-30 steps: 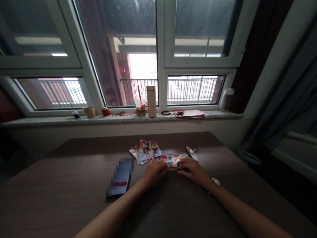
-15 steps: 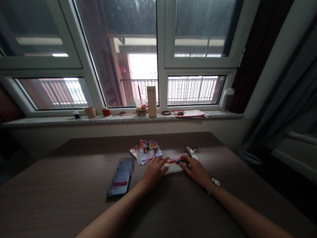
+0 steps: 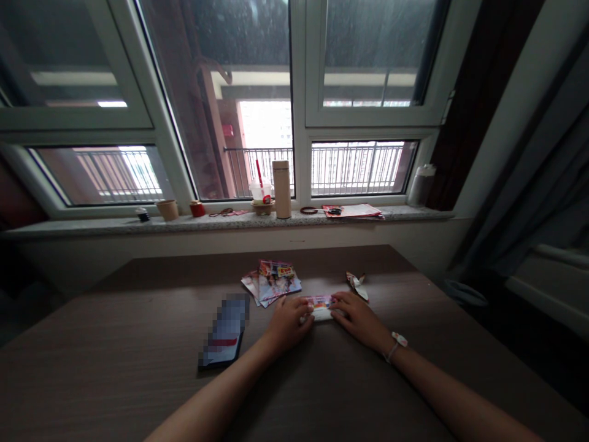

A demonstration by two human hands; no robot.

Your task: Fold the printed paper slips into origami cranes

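Printed paper strip [image 3: 317, 307] lies on the worktop [image 3: 138, 368], held down at both ends. The left hand [image 3: 288, 322] has its fingers curled together on the left end, and the right hand [image 3: 359, 316] presses closed fingers on the right end. The strip is already folded narrow. Beyond the left fingers lies a pile of flat sheets [image 3: 273, 283], not yet folded. Beyond the right fingers sits a small folded figure [image 3: 357, 284], seemingly complete. A phone [image 3: 224, 331] lies left of the left fingers.

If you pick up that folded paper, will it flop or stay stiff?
Probably a bit floppy: the paper looks thin and lies flat on the table under the left hand and right hand. Folded into a narrow strip, it may hold its shape better than a loose sheet. It seems light, so a push would likely slide it.
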